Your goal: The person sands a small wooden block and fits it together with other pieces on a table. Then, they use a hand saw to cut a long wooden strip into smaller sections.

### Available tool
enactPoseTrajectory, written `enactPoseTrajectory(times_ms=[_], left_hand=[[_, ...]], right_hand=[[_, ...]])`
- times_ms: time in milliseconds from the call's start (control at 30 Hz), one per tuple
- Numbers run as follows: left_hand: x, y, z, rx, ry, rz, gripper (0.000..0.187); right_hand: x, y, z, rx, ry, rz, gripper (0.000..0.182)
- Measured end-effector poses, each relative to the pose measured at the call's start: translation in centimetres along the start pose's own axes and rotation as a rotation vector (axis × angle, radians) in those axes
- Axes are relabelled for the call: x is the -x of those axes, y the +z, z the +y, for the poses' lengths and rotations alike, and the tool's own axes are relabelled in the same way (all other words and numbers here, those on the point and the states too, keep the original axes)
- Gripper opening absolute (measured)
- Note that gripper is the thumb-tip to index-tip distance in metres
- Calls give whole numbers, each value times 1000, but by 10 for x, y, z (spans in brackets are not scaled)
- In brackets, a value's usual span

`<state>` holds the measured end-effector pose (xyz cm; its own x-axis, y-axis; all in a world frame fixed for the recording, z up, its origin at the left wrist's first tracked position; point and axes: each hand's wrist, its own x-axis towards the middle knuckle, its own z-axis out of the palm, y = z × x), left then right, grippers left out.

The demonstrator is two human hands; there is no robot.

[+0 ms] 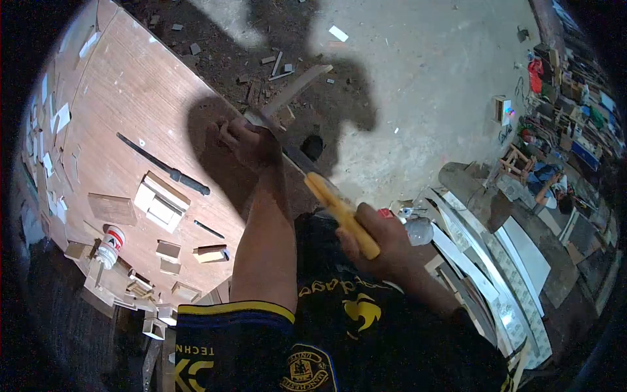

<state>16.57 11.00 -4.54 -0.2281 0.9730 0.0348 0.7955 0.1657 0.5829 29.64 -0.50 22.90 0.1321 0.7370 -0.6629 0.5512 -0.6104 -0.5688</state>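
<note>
Head view: I see my right hand (pixel 382 238) closed around the yellow handle of a handsaw (pixel 339 212), blade running up to a wood strip (pixel 297 88) that my left hand (pixel 245 140) clamps at the bench (pixel 130 85) edge. A glue bottle (pixel 111 246) stands well apart.

We have one view only, from a camera worn on the head, looking steeply down through a wide fisheye lens with dark rounded corners. It sits close above our own arms and dark yellow-trimmed shirt (pixel 274 340). The brown wooden board tabletop (pixel 130 98) fills the left, its long edge running diagonally; the dusty concrete floor (pixel 444 85) spreads beyond.
</note>
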Motion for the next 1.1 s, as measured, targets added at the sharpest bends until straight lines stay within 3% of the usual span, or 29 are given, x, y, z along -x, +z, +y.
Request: enactPoseTrajectory(times_ms=[33, 100, 167, 233, 333, 400, 467, 533, 600, 633, 700, 833, 933, 1000, 1033, 1100], left_hand=[[-2, -2, 2, 1, 3, 7, 14], [-5, -15, 14, -218, 205, 48, 10], [-2, -8, 7, -154, 120, 23, 10], [2, 4, -1, -84, 33, 1, 10], [1, 8, -10, -106, 106, 72, 10], [-3, 2, -6, -134, 285, 160, 13], [-1, -2, 1, -69, 177, 98, 14], [-4, -4, 7, 18, 69, 49, 16], [-4, -11, 6, -373, 316, 192, 16], [-3, -7, 5, -362, 321, 192, 16], [0, 4, -1, -108, 123, 96, 16], [1, 11, -11, -123, 170, 149, 17], [-4, 3, -2, -310, 232, 176, 19], [-3, 11, -6, -160, 102, 102, 21], [0, 15, -7, -153, 102, 102, 21], [-1, -2, 10, 34, -95, -61, 22]], right_hand=[[1, 1, -3, -68, 30, -11, 23], [16, -12, -1, -130, -23, 73, 23], [17, -13, 0, -187, -81, 145, 23], [3, -6, 2, -105, 16, 49, 22], [-7, -8, 1, -193, 22, 80, 22], [10, -20, -12, -139, -59, 93, 22], [15, -22, -18, -80, -134, 77, 23], [8, -26, -17, -178, 57, 10, 23], [13, -21, -15, -168, 36, 64, 23], [15, -22, -14, -151, 17, 64, 22], [21, -28, -15, -135, -9, 67, 21], [17, -31, -14, -82, -27, 42, 19], [9, -28, -14, -137, 3, 76, 20], [17, -30, -14, -70, -93, 70, 20], [19, -34, -16, -66, -92, 76, 20], [23, -42, -20, -115, -53, 112, 22]])
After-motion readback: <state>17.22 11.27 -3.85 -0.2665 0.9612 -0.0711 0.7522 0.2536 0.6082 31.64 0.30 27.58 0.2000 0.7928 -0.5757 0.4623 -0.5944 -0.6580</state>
